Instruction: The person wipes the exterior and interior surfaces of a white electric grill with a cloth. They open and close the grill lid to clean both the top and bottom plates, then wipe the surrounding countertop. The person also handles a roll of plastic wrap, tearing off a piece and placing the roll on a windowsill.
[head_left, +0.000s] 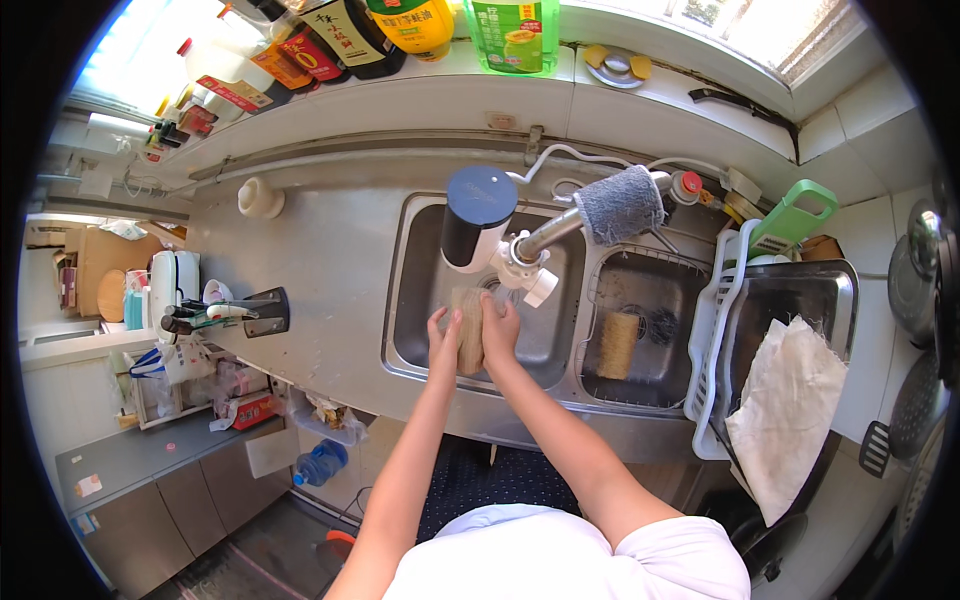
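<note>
Between my left hand (446, 341) and my right hand (500, 328) is an oblong beige scrubber (471, 337), apparently a loofah, held over the left sink basin (555, 330). My left palm and thumb press its left side, with the other fingers spread. My right hand grips its right edge near the top. Just above my hands is the white spout (541, 286) of a faucet-mounted water filter (480, 214). Running water cannot be made out clearly. A second, tan cylindrical loofah (619, 345) lies in the right basin (667, 375).
Grey cloth (619, 204) wraps the metal faucet pipe. Right of the sink stand a white plastic rack (712, 352), a green cutting board (795, 217) and a tray with a pale cloth (791, 412). At left is a knife block (268, 311). Bottles, including green detergent (514, 37), line the ledge.
</note>
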